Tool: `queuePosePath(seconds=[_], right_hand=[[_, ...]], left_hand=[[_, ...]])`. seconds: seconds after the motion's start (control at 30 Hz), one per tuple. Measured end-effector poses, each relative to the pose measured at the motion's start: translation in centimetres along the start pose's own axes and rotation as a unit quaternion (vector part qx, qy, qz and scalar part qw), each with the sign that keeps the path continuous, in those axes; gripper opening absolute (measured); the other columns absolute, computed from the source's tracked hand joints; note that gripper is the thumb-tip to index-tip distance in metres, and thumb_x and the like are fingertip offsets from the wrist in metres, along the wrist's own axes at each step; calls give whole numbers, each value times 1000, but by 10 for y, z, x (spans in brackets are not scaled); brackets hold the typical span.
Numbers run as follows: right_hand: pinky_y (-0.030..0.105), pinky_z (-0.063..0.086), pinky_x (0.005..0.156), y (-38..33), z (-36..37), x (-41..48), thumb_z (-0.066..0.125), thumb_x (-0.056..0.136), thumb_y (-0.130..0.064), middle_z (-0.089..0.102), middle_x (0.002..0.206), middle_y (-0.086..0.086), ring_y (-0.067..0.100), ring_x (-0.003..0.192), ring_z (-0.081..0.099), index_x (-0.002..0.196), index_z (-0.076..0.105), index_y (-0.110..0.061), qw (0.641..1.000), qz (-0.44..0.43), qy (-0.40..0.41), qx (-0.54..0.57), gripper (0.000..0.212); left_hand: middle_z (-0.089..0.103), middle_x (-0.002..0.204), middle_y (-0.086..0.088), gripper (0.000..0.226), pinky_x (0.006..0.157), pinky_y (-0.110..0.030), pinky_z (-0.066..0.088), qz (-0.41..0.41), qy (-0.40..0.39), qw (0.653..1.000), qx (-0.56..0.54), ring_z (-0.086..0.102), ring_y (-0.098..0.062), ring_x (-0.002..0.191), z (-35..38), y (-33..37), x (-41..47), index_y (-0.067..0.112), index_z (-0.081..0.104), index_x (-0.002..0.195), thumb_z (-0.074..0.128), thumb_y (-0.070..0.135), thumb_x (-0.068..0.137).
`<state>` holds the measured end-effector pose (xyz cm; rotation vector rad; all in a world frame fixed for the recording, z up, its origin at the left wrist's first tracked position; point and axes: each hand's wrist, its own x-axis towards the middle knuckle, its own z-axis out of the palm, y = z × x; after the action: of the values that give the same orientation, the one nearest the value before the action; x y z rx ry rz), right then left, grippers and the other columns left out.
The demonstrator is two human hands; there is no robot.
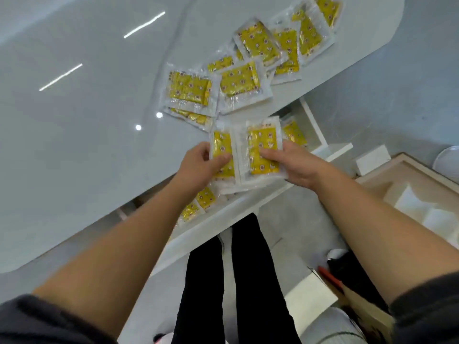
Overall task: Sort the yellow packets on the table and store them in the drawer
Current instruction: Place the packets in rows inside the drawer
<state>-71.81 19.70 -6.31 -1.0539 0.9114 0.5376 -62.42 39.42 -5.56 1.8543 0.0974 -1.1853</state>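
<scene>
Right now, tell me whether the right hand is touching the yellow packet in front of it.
Touching. The head view shows the right hand with its thumb lying across the face of the yellow packet, with no gap between them.

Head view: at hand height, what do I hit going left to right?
left hand → left packet in its grip → right packet → right hand gripping it → white block → white plate at the frame edge.
</scene>
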Motion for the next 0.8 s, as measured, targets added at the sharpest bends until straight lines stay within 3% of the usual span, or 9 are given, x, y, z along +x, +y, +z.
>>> queuePosePath(seconds=[0.13,0.27,0.37,0.47,0.63,0.8], right_hand=[[45,47,102,39,-5,17,62,92,-13,68,119,9,25,109,65,124,58,-10,994,53,24,-92,33],[43,42,106,49,-14,56,69,86,-31,63,125,1,21,115,60,130,53,-16,978,44,49,-197,49],[28,35,96,45,-34,82,61,93,-27,49,125,-6,12,114,48,141,39,-13,963,35,77,-258,54],[31,36,91,45,-60,105,60,93,-29,48,117,-2,15,110,49,142,37,-14,952,23,108,-284,56],[35,47,96,57,-77,135,62,90,-26,61,121,3,23,110,59,132,48,-13,924,23,133,-357,46],[29,47,86,59,-74,140,63,90,-25,60,119,3,21,106,58,128,52,-11,901,7,136,-412,42]], left_hand=[[70,97,-4,23,86,-42,56,-95,10,995,-42,68,-20,88,30,-58,5,12,63,102,70,26,85],[69,105,-4,29,90,-43,54,-134,81,981,-118,67,-21,94,56,-93,39,13,60,113,69,22,86],[63,108,0,34,84,-32,49,-137,115,972,-153,62,-20,96,76,-98,65,14,52,121,64,22,90],[59,108,0,34,83,-30,44,-136,127,966,-177,59,-20,98,98,-98,92,15,48,122,61,24,92],[57,104,4,32,77,-27,44,-139,147,968,-148,58,-17,92,122,-104,115,17,46,122,58,22,93],[59,106,-1,30,77,-27,44,-137,168,973,-74,57,-20,94,123,-111,115,14,46,118,59,21,92]])
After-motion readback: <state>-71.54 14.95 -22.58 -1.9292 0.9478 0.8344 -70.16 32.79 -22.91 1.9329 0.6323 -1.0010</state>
